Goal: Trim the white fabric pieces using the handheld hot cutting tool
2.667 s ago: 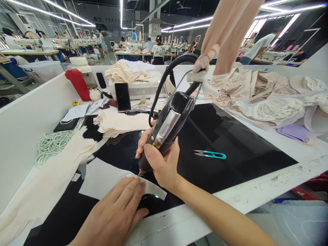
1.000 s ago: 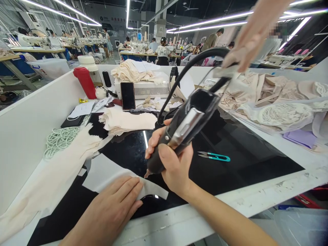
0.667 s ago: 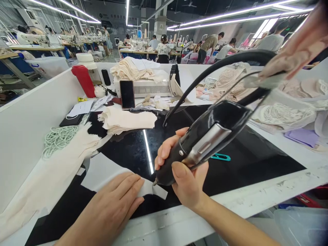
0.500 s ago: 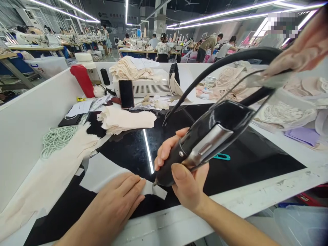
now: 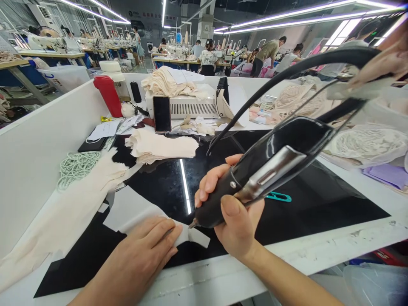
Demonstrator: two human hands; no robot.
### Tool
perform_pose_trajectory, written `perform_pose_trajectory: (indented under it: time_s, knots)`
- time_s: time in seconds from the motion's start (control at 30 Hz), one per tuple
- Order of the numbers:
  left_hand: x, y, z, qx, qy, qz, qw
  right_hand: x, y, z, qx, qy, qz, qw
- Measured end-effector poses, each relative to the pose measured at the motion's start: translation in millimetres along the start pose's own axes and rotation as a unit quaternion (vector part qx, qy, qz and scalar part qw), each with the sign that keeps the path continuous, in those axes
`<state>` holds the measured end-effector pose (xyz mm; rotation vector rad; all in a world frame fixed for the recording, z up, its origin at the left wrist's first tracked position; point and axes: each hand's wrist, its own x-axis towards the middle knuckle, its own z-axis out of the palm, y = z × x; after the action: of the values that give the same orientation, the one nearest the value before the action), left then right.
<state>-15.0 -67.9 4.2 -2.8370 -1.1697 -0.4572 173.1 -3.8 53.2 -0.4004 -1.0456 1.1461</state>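
Note:
On the glossy black work surface (image 5: 159, 178) lies a white fabric piece (image 5: 130, 208), with a narrow strip end (image 5: 199, 238) toward the right. My left hand (image 5: 153, 240) rests flat on the fabric, fingers stretched and side by side, pressing it down. In my right hand (image 5: 234, 221) is a thick black corded handheld tool (image 5: 283, 136) with a silver lever, my thumb along its side. The tool's pointed metal tip (image 5: 192, 224) is at the strip, just right of my left fingertips; whether it touches cannot be made out. The tool leans up to the right.
A stack of cream fabric pieces (image 5: 162, 144) lies behind the hands. Left are a long cream fabric (image 5: 73, 212) and pale green cord (image 5: 78, 168). A phone (image 5: 162, 114) stands at the back; a teal tool (image 5: 279, 196) lies right. The black cable (image 5: 287, 68) arches overhead.
The view has shifted slightly, so most things sit a little farther right. The tool's tip remains by the strip, and my left hand keeps its place on the fabric.

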Motion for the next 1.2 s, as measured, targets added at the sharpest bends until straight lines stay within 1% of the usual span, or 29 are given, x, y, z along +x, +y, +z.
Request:
perform_pose_trajectory:
  time_s: [0.17,0.27,0.4,0.53,0.73,0.93,1.1,1.2]
  knots:
    - [-1.6,-0.6,3.7,0.007,0.014,-0.002,1.000,5.8,8.9,11.5,0.008,-0.007,-0.006,1.000]
    - [-1.0,-0.6,5.1,0.002,0.013,-0.003,1.000,6.1,15.3,13.2,0.008,-0.014,-0.004,1.000]
    - [1.3,0.5,5.1,0.026,0.023,0.012,0.999,5.2,19.7,12.3,-0.010,-0.014,-0.003,1.000]
    - [2.2,1.4,2.4,0.038,0.024,0.024,0.999,5.2,19.8,11.6,-0.024,-0.012,-0.002,1.000]
    - [2.3,1.9,2.5,0.022,0.025,0.011,0.999,6.2,19.0,11.2,-0.013,-0.010,-0.016,1.000]
    - [1.9,-0.2,4.4,0.034,0.033,0.029,0.998,3.4,19.7,11.3,-0.020,-0.012,-0.007,1.000]
    - [0.5,-0.1,6.8,0.024,0.014,0.019,0.999,3.3,18.0,14.4,-0.019,-0.008,-0.013,1.000]
    - [0.1,-0.4,5.5,0.002,0.008,0.005,1.000,4.8,17.4,15.3,-0.026,-0.012,0.000,1.000]
